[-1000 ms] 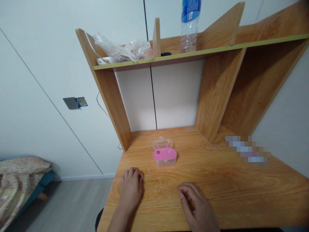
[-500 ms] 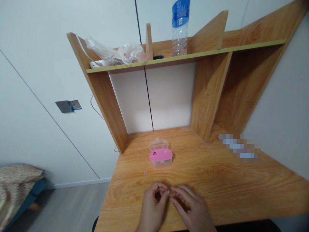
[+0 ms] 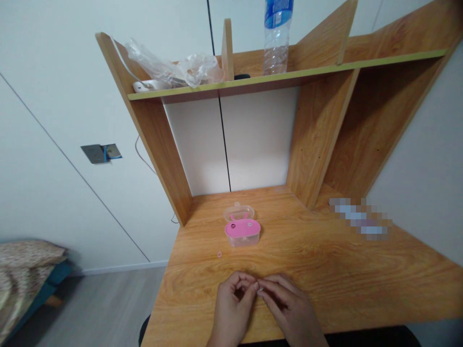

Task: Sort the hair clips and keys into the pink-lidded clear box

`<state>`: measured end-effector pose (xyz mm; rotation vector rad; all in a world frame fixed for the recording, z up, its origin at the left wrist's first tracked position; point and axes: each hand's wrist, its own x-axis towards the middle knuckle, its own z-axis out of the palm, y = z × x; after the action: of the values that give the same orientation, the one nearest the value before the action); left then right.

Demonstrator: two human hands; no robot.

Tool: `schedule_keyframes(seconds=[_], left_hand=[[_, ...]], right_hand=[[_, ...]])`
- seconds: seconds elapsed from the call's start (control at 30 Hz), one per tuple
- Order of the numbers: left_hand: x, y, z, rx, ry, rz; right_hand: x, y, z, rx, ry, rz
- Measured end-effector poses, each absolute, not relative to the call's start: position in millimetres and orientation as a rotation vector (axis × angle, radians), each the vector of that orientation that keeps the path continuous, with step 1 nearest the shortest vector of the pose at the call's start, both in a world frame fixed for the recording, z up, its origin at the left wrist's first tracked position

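Note:
Both my hands meet over the front of the desk, fingertips pinched close together. Between them shows a small pale, curved band [image 3: 260, 288], too small to make out fully. My left hand [image 3: 233, 303] has thumb and forefinger closed at its left side, and my right hand [image 3: 287, 303] pinches it from the right. Beyond them stands a clear plastic box [image 3: 244, 241] with its lid [image 3: 238, 212] tipped back. Its pink tray [image 3: 242, 229] carries a small dark ring [image 3: 233, 226] and a pale one [image 3: 250, 224]. A small pinkish ring [image 3: 219, 254] lies on the desk.
The wooden desk [image 3: 325, 270] has a shelf unit [image 3: 307, 144] at its back. On the upper shelf are a plastic bag [image 3: 195, 70] and a bottle [image 3: 278, 41]. A blurred-out item [image 3: 358, 219] lies at the right. Bedding [image 3: 29, 265] shows at far left.
The view has tilted slightly. My fingertips stay pinched together, and the pale band between them shows more clearly. Box and loose ring lie as before.

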<state>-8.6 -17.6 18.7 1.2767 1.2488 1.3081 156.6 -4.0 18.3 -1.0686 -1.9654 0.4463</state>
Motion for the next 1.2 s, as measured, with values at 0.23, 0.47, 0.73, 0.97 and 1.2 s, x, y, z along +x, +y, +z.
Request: schedule_keyframes(seconds=[0.23,0.47,0.73,0.97,1.2], left_hand=[[-9,-19,20,1.292,1.239,1.332],[-10,-20,23,1.466,1.297,1.307],[-10,-20,28,1.627,1.318,1.262],[-10,-19,27,1.664,1.282,1.291],[-10,-20,26,1.666,1.324,1.285]], right_hand=[[156,-4,17,-1.111,-1.92,0.474],[157,-3,17,-1.119,-1.847,0.477],[160,-2,14,-1.087,-1.83,0.487],[161,-1,12,-1.096,-1.832,0.483],[162,0,12,-1.096,-1.839,0.45]])
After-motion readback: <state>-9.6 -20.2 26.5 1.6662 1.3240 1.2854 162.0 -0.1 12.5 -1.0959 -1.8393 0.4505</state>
